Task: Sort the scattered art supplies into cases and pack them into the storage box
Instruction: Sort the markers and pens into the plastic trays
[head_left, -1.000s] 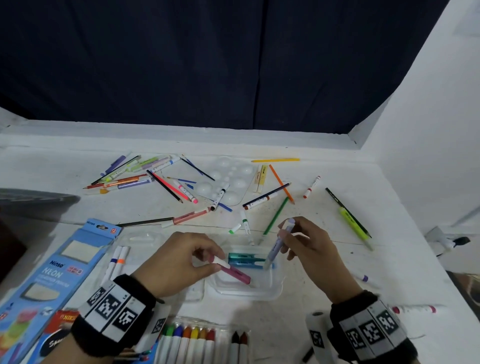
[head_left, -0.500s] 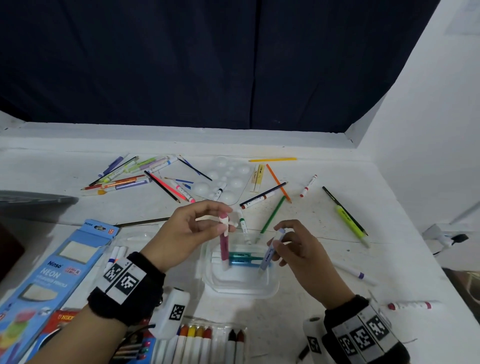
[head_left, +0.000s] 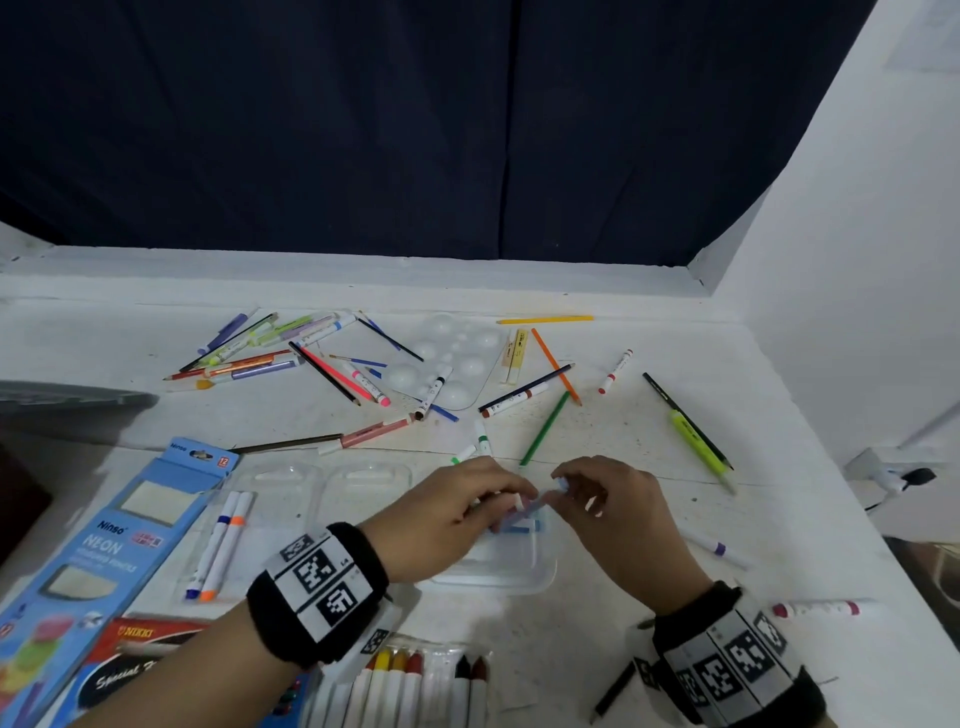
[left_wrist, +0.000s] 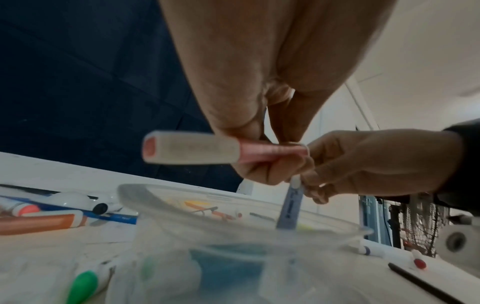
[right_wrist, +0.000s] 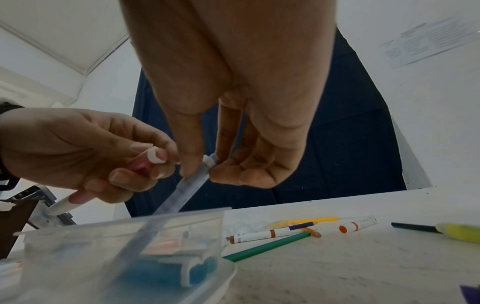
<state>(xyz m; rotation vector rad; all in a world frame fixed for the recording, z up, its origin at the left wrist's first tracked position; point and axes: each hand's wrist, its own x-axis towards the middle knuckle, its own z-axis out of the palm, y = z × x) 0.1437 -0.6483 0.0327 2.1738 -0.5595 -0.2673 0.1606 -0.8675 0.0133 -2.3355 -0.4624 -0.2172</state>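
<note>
A clear plastic case (head_left: 524, 571) lies on the white table, with blue markers (head_left: 519, 529) in it. Both hands meet just above its far end. My left hand (head_left: 511, 499) pinches a pink marker with a white cap (left_wrist: 197, 147), held roughly level. My right hand (head_left: 563, 493) pinches the top of a pale lavender marker (right_wrist: 187, 191), which slants down with its lower end inside the case (right_wrist: 130, 228). The two hands nearly touch. From the head view the fingers hide most of both markers.
Pens, pencils and markers lie scattered at the back around a white paint palette (head_left: 457, 364). A blue Neon box (head_left: 104, 545) sits at the left, beside two markers (head_left: 221, 545) in another clear case. A marker set (head_left: 415, 686) is in front, a yellow highlighter (head_left: 696, 436) at the right.
My left hand has turned the pink marker from upright to level and brought it down toward my right hand. The right hand still holds the lavender marker over the case.
</note>
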